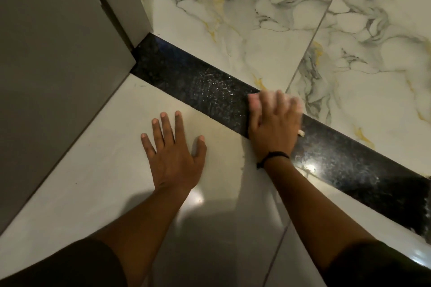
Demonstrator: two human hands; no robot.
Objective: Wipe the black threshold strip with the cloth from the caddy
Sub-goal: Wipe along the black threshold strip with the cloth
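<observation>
Right hand (274, 121) presses a pale cloth (300, 132), mostly hidden beneath it, flat onto the glossy black speckled stone threshold strip (191, 79). Left hand (173, 149) rests open, empty, on the plain white floor tile (93, 170).

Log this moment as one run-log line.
step: wiping | right hand: pressing cloth on threshold strip | left hand: flat on pale floor tile

Glossy plain cream floor tiles (98, 184) lie nearest, mirroring a ceiling light; beyond, white marble tiles with grey-gold veins (268, 30). A grey door frame (58, 53) rises at left.
</observation>
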